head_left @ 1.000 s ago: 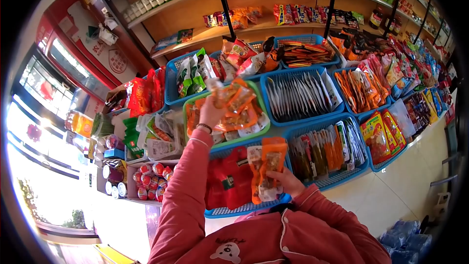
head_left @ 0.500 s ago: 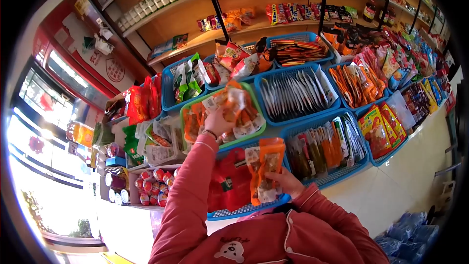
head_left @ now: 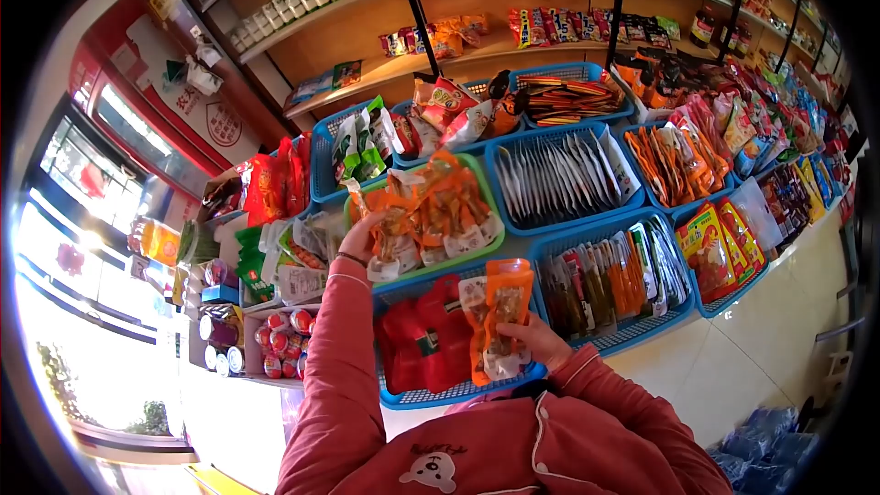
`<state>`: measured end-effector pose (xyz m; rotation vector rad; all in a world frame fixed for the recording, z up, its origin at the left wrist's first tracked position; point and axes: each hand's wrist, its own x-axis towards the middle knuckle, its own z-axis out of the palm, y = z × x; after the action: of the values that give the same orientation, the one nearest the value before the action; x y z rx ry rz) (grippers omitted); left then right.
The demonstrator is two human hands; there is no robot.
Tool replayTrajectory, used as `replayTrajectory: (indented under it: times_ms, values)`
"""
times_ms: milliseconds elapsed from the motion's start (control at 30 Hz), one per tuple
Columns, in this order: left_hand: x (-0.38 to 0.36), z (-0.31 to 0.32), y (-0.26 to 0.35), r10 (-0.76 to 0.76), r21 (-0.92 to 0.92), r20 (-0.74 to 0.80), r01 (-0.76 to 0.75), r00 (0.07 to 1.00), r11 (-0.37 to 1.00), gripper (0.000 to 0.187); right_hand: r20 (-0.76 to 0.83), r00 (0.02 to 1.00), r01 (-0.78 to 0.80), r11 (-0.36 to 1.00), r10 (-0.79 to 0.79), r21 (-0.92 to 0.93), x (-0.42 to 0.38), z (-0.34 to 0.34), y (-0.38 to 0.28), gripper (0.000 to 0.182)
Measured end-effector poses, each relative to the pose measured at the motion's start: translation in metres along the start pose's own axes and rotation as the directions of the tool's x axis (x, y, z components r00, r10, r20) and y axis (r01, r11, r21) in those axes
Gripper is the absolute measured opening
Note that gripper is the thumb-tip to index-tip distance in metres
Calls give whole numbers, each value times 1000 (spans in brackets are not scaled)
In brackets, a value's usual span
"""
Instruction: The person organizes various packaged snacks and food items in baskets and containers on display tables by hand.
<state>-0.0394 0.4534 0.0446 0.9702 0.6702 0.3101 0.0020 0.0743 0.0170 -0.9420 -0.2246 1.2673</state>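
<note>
My left hand (head_left: 359, 236) reaches into the left end of the green basket (head_left: 477, 252) and grips orange snack packets (head_left: 394, 225) that lie among the others there. My right hand (head_left: 541, 341) holds up several orange and clear snack packets (head_left: 495, 316) above the near blue basket (head_left: 458, 392), which holds red packets (head_left: 423, 344). Both arms wear red sleeves.
Blue baskets of packaged snacks fill the sloped display: silver packets (head_left: 559, 179), mixed sticks (head_left: 610, 280), yellow-red bags (head_left: 720, 243). Wooden shelves (head_left: 385, 64) with more goods rise behind. A box of red round packs (head_left: 284, 339) sits at left, and blue bottle packs (head_left: 770, 449) lie on the tiled floor.
My left hand has come down and leftward with its orange packets, from raised above the green basket into the basket's left end. My right hand has kept its packets nearly still.
</note>
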Motion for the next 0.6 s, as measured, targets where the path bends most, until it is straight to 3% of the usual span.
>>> replayTrajectory:
  times_ms: [33,100,167,233,300,333,367,433,533,600]
  values:
    - [-2,-4,3,-12,53,-32,14,999,999,30,-12,1000,-10,1000,10,-13,0,1,-1,37]
    - [23,-39,-10,-39,2,44,39,998,999,21,-22,1000,-22,999,22,-24,0,1,0,37]
    - [17,-28,-8,29,-11,-191,-32,981,999,12,-10,1000,-27,999,27,-24,2,-1,1,38]
    - [12,-16,-5,75,-29,-243,-85,967,996,15,-5,1000,-25,1000,25,-16,2,0,1,38]
    - [13,-16,-3,303,375,-324,-172,897,911,23,-1,1000,-24,1000,24,-10,1,1,0,39]
    - [8,-12,0,327,493,-274,-160,905,855,37,-6,999,-33,999,33,-20,1,1,-1,39]
    - [-2,-3,0,327,494,-274,-159,904,855,37,-9,999,-42,999,42,-29,1,2,-2,39]
    - [-24,18,-13,499,870,-147,-128,854,476,55,-16,999,-32,999,32,-13,2,1,0,39]
    - [-49,53,-45,374,975,-38,-48,926,219,84,-33,998,-44,999,45,12,3,-1,3,38]
    - [-58,80,-59,263,990,-99,69,960,119,95,-33,998,-62,998,62,10,5,0,2,38]
